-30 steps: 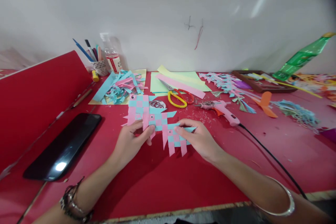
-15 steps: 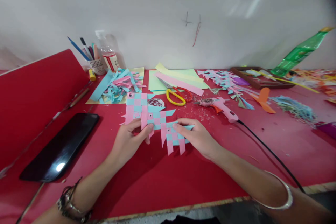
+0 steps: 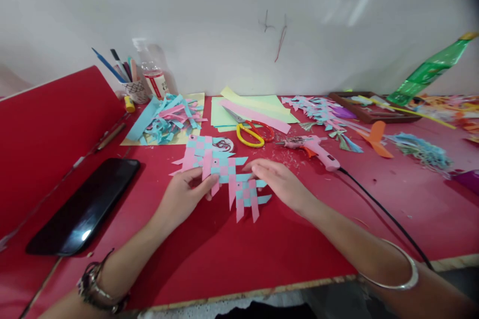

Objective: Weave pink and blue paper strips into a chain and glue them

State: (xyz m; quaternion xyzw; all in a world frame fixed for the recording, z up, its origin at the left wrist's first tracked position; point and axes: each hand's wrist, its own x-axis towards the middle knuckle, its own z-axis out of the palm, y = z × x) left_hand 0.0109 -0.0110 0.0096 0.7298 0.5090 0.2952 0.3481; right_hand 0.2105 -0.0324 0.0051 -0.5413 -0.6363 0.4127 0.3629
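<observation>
A chain of woven pink-and-blue paper fish (image 3: 224, 172) lies on the red table in front of me. My left hand (image 3: 183, 197) pinches the middle fish between thumb and fingers at its left side. My right hand (image 3: 279, 182) rests on the lowest woven fish, fingers lying flat and pressing its right side down. The topmost fish sits beyond my hands, next to a small white paper disc with scribbles (image 3: 223, 145).
A black phone (image 3: 84, 207) lies at left beside a raised red board (image 3: 48, 129). Behind are paper strips (image 3: 166, 119), yellow-red scissors (image 3: 250, 134), a pink glue gun (image 3: 318, 149) with its black cord (image 3: 385, 214), a pen cup (image 3: 132, 90) and a green bottle (image 3: 426, 77).
The view drifted slightly. My right hand slid off the lowest fish's tail strip and now lies flatter over its upper right side. The left hand kept its pinch.
</observation>
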